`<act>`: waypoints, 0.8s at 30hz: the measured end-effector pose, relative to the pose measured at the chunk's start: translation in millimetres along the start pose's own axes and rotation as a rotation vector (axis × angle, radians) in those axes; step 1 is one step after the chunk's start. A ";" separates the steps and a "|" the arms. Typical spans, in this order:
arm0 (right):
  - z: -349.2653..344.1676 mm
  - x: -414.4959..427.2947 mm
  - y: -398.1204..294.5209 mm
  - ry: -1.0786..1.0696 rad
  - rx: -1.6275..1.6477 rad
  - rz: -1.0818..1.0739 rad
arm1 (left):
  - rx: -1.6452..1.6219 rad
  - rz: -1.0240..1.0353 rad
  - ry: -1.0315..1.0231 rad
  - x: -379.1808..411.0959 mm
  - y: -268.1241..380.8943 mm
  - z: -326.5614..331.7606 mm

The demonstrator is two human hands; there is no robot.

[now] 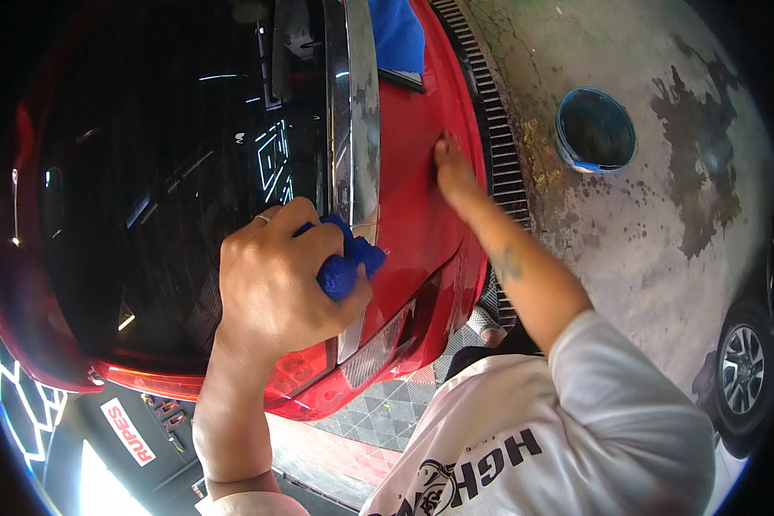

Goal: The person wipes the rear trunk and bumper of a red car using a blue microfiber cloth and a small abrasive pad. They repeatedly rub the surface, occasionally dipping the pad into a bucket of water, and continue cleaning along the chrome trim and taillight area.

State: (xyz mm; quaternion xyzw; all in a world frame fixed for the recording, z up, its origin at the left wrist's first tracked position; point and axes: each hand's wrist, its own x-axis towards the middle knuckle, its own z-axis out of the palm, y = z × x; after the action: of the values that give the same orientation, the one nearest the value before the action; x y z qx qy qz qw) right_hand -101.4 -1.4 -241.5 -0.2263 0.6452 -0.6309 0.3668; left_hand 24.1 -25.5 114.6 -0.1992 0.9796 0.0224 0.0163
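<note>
My left hand is closed around a crumpled blue cloth, held over the edge of the dark rear window and the chrome trim strip of a red car. A ring shows on one finger. Further right, my right hand is against the red rear panel; it is slightly blurred, and its fingers are partly hidden. A second blue cloth lies over the panel at the top, above a dark plate-like edge. Below my left hand is the tail light.
A teal bucket stands on the stained concrete floor. A slatted floor grate runs along the bumper. Patterned floor tiles lie below the car's corner. Another vehicle's wheel is at right; a RUPES sign is at lower left.
</note>
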 end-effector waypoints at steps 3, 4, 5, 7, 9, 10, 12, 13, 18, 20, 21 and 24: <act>-27.8 49.7 47.0 -0.090 -0.022 -0.055 | 0.023 0.013 0.017 2.5 -2.3 -2.8; -32.7 58.8 66.3 -0.154 0.019 0.046 | 0.027 0.009 0.009 1.6 -0.7 -2.3; -33.6 54.2 73.4 -0.136 0.095 0.000 | 0.029 0.003 0.012 1.1 0.5 -1.0; -30.6 32.7 73.0 -0.221 0.008 -0.043 | 0.018 -0.005 0.019 0.4 0.9 -0.2; -14.5 -20.1 32.4 -0.176 -0.024 -0.160 | 0.011 -0.022 0.017 0.2 0.6 0.5; -5.7 -50.3 6.3 -0.170 -0.025 -0.114 | 0.016 -0.019 0.012 0.2 0.2 0.7; 4.4 -105.6 -37.4 -0.290 -0.052 -0.029 | 0.022 -0.018 -0.001 0.3 -0.8 1.2; 6.4 -123.3 -46.9 -0.319 -0.040 -0.057 | 0.022 -0.006 -0.003 -0.2 -0.9 1.5; 2.1 -48.0 -18.7 -0.145 0.065 0.198 | 0.036 -0.030 -0.028 -0.2 0.8 0.6; 14.7 -63.6 -22.7 -0.119 0.040 0.202 | 0.036 -0.018 -0.013 0.2 2.4 0.3; 25.2 -81.9 -27.8 -0.126 0.008 0.220 | 0.032 -0.019 -0.003 -0.6 3.0 0.0; 31.4 -152.3 -56.1 -0.229 0.020 0.137 | 0.059 0.004 -0.003 -3.4 3.4 -1.3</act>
State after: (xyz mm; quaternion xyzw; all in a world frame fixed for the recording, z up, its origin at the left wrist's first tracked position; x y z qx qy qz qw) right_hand 8.5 87.5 -155.9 -0.2485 0.6068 -0.5806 0.4827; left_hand 25.9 -21.2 116.1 -0.1965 0.9802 -0.0062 0.0238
